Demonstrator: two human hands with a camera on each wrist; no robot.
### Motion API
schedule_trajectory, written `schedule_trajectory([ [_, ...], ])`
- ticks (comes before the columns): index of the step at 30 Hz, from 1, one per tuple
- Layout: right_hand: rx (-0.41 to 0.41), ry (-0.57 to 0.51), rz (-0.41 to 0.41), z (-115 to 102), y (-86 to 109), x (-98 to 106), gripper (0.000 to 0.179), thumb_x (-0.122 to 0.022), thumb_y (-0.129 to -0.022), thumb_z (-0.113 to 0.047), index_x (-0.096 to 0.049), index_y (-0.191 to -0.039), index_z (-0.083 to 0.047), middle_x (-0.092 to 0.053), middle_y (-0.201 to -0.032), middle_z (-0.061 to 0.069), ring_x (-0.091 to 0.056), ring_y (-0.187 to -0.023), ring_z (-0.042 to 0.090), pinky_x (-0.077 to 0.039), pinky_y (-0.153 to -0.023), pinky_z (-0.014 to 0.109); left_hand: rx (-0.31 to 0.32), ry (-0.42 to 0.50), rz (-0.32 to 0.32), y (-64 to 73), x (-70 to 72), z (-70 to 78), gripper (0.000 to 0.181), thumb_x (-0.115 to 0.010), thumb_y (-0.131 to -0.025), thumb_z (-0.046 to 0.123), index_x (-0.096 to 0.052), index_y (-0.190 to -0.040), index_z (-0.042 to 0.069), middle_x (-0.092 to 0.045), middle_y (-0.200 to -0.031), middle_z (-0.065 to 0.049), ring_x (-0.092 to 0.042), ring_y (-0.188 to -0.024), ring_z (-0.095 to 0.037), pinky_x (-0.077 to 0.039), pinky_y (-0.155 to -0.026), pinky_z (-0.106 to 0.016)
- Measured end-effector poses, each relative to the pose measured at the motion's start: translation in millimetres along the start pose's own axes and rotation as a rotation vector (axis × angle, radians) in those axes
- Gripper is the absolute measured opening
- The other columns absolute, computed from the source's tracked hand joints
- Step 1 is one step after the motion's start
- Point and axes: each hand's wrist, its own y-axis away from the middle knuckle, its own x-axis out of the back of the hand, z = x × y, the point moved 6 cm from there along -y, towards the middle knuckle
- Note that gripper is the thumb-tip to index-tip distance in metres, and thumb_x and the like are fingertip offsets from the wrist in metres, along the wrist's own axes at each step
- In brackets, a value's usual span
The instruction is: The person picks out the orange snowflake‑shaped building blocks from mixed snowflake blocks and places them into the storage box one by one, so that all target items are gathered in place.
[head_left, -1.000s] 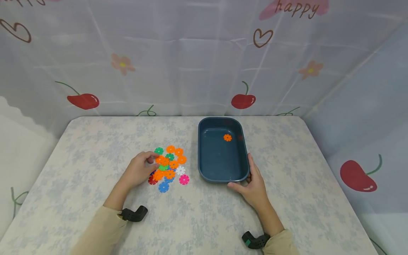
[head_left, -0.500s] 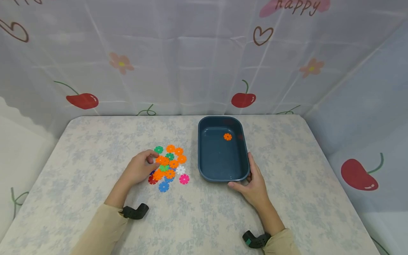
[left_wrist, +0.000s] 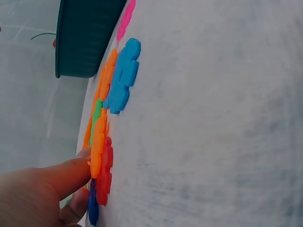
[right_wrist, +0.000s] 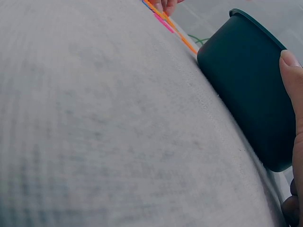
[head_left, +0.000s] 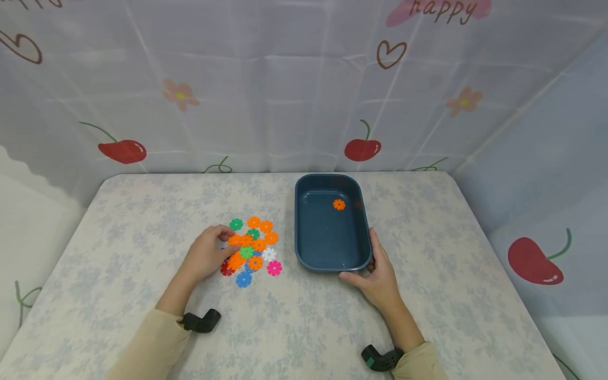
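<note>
My left hand [head_left: 207, 253] is at the left side of a loose pile of flower-shaped plastic discs. Its thumb and forefinger pinch an orange snowflake disc [head_left: 235, 240] at the pile's edge. Near the thumb lie a green disc [head_left: 246, 252] and a red disc [left_wrist: 105, 172]. A blue disc [head_left: 244, 279], a white one [head_left: 269, 254] and a pink one [head_left: 274, 268] lie around the front and right. My right hand [head_left: 378, 279] holds the near right corner of a dark blue plastic tub [head_left: 296, 232], thumb in front and fingers along its right side.
One orange disc [head_left: 339, 204] lies inside the tub, toward its far end. A patterned cloth [head_left: 304, 327] covers the table. Behind the table's far edge hangs a white curtain [head_left: 266, 105] with cherry prints. A black wrist camera [head_left: 201, 321] sits on my left wrist.
The orange disc at my left fingertips has shifted slightly left, and the green disc by the thumb a little right and nearer. My right hand and the tub stay in place.
</note>
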Motion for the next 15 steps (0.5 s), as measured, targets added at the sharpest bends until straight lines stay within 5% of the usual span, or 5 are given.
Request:
schedule_trajectory([
  [8, 0.005, -0.004, -0.004, -1.6, 0.4, -0.2, 0.117, -0.088, -0.075, -0.012, -0.009, -0.161, -0.022, -0.020, -0.163, 0.015, -0.048, -0.134, 0.036, -0.044, -0.093, 0.006, -0.080, -0.033, 0.068, 7.9, 0.8, 0.6, 0.033, -0.073, -0.091, 0.027, -0.056, -0.117, 0.016, -0.062, -0.092, -0.004, -0.046, -0.056, -0.016, -0.039, -0.056, -0.030],
  [15, 0.000, -0.003, -0.010, -1.4, 0.0, -0.2, 0.117, -0.087, -0.074, -0.010, -0.009, -0.161, -0.015, -0.019, -0.164, 0.014, -0.049, -0.134, 0.036, -0.044, -0.093, 0.006, -0.082, 0.023, 0.126, 9.8, 7.5, 5.0, 0.033, -0.073, -0.091, 0.027, -0.062, -0.121, 0.018, -0.066, -0.094, -0.004, -0.048, -0.053, -0.014, -0.041, -0.050, -0.028],
])
